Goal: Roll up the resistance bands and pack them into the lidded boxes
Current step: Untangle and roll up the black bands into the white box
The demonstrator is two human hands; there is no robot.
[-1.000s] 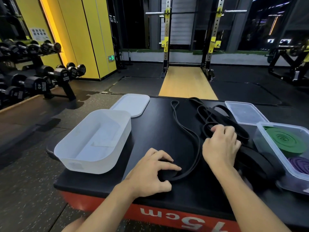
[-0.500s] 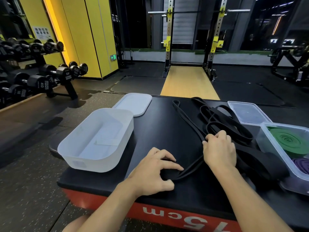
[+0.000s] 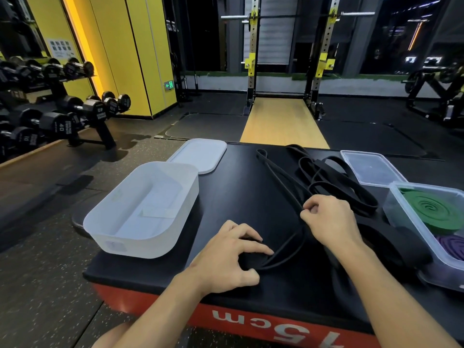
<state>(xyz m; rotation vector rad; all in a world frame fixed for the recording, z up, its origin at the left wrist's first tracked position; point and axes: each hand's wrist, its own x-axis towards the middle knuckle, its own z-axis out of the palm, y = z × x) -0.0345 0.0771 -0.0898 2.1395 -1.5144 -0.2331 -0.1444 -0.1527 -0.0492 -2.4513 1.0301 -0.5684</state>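
Note:
A thin black resistance band (image 3: pixel 276 177) lies stretched along the black platform (image 3: pixel 238 197). My left hand (image 3: pixel 231 259) pinches its near end, which is curled into a small loop. My right hand (image 3: pixel 329 222) grips the same band a little farther along, fingers curled round it. More black bands (image 3: pixel 336 177) lie tangled behind my right hand. An empty white box (image 3: pixel 143 209) stands at the left, its white lid (image 3: pixel 200 154) behind it. At the right, a clear box (image 3: pixel 414 222) holds a rolled green band (image 3: pixel 431 209) and a rolled purple band (image 3: pixel 452 247).
A clear lid (image 3: pixel 371 169) lies at the back right of the platform. A wide black band (image 3: pixel 391 242) lies beside the clear box. Dumbbell racks (image 3: pixel 50 109) stand on the floor at the left, a squat rack (image 3: pixel 288 59) behind the platform.
My right hand drew back from the tangled bands toward me and closed on the thin band, pulling it straighter. My left hand stayed on the band's near end.

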